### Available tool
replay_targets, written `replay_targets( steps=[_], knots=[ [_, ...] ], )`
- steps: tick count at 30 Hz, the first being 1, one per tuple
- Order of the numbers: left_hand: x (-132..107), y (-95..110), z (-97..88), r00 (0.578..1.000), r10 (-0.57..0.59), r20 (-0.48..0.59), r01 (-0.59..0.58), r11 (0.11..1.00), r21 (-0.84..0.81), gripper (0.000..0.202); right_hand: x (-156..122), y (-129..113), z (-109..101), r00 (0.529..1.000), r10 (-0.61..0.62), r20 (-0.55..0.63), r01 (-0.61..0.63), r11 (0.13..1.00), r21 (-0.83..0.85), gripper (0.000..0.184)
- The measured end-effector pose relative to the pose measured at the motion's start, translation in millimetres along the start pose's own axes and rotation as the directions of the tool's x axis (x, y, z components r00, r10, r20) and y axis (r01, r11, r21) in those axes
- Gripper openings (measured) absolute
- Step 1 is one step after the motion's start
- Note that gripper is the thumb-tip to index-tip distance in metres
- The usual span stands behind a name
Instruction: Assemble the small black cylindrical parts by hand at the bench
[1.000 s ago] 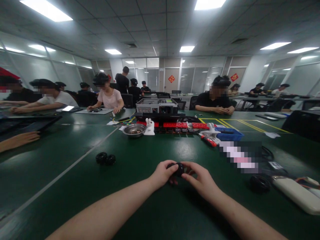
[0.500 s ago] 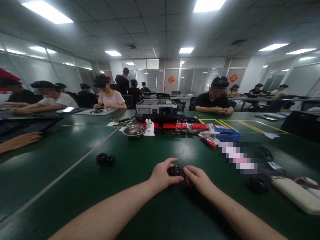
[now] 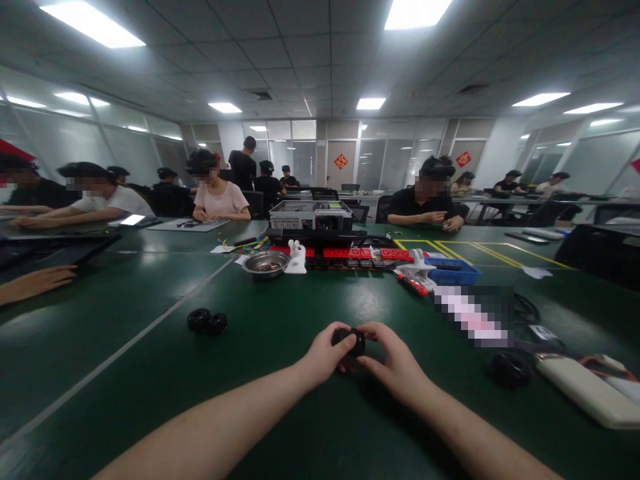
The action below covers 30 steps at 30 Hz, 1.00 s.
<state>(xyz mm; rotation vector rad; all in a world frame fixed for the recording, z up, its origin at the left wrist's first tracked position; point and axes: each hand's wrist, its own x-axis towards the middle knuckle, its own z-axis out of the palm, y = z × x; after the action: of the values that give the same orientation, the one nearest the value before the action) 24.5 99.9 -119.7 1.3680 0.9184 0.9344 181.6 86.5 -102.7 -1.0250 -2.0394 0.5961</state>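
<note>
Green tabletop (image 3: 270, 303) under black part (image 3: 357, 342) in pinching left grip (image 3: 325, 353), right grip (image 3: 400, 360) spread alongside.

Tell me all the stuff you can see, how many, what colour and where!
Round part: 1, black, front centre
Tyre-like rings: at least 3, black, table's left and right
Table: 1, green, foreground
Bowl: 1, silver, table middle
Stand: 1, white, right of the bowl
Strips: several, red, table middle
Computer case: 1, grey, farther back
Tray: 1, blue, right of middle
Tool handle: 1, red, near the tray
Flat box: 1, cream, right
Panel: 1, black, left
Diamond signs: at least 2, red, back wall
Ceiling lights: several, white, overhead
People: at least 10, mixed clothing colours, around tables
Co-worker's hand: 1, bare, left edge
Left hand: 1, bare, holding the round part
Right hand: 1, bare, beside the round part
</note>
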Motion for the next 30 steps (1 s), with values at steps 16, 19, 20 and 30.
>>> replay_targets(
  steps=[16, 19, 20, 30],
  knots=[
    [-12.2, 13.6, -11.1, 0.916, 0.400, -0.041, -0.311, 0.769, 0.559, 0.069, 5.5, 10.6, 4.7, 0.955, 0.226, 0.192, -0.280, 0.902, 0.330, 0.042],
    [-6.6, 9.1, -12.7, 0.944, 0.324, -0.063, -0.246, 0.818, 0.520, 0.055, 4.9, 7.5, 0.8, 0.968, 0.191, 0.164, -0.225, 0.948, 0.224, 0.027],
    [-4.4, 6.8, -12.8, 0.954, 0.290, -0.073, -0.221, 0.848, 0.482, 0.049, 4.4, 5.5, -0.9, 0.972, 0.177, 0.152, -0.203, 0.962, 0.180, 0.022],
    [-3.5, 6.0, -7.3, 0.972, 0.224, -0.067, -0.198, 0.942, 0.270, 0.039, 1.7, 2.3, -1.4, 0.975, 0.194, 0.109, -0.209, 0.967, 0.149, 0.026]
  ],
)
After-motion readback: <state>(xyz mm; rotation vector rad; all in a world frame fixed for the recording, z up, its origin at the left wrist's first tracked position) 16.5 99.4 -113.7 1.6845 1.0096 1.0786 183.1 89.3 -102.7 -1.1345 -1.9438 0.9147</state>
